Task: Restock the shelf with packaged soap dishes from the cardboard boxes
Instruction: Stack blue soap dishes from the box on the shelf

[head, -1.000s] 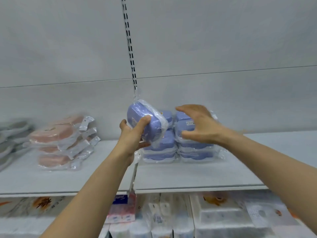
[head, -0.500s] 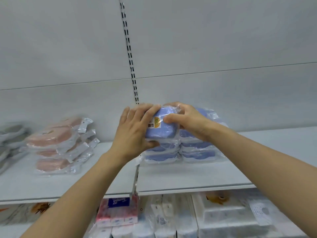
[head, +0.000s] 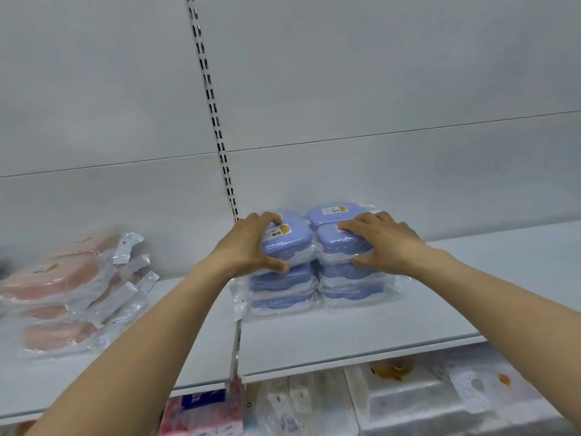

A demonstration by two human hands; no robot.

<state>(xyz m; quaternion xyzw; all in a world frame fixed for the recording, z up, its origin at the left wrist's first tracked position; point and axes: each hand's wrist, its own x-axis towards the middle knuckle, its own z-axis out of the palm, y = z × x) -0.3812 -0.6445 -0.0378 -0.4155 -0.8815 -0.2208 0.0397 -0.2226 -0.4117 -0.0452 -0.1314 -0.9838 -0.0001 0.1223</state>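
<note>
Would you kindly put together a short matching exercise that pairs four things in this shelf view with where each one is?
Things
1. left hand
2. right hand
3. pink packaged soap dishes
4. tissue pack with a blue label

Places
A. on the shelf below
B. on the top dish of the right front blue stack
C. piled at the left of the shelf
D. round the top dish of the left front blue stack

Pairs: 1-D, 2-B, 3-C, 4-A
</note>
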